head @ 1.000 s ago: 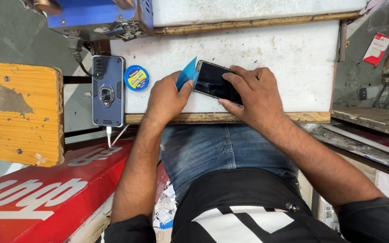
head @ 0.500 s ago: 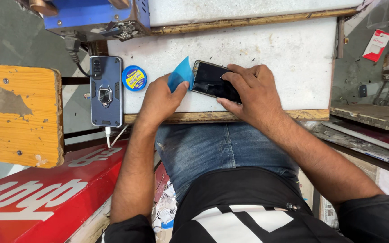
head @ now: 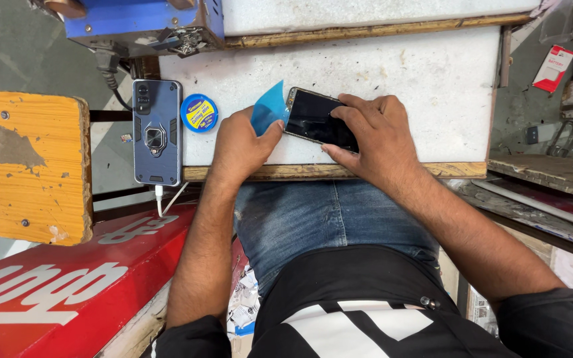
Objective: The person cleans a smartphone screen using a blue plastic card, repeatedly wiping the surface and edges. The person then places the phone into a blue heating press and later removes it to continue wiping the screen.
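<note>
fingers of left hand (head: 239, 147) pinch thin blue plastic film (head: 268, 109); right hand (head: 369, 132) fingers pressed on black-screened smartphone (head: 316, 118), flat on white worktop (head: 432, 86), film touching its left end.

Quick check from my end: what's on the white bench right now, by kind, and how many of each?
Phones: 2, a dark one under the right hand, and a cased one lying back up at the left edge.
Blue film sheets: 1, pinched by the left hand.
Round tins: 1.
Total: 4
</note>
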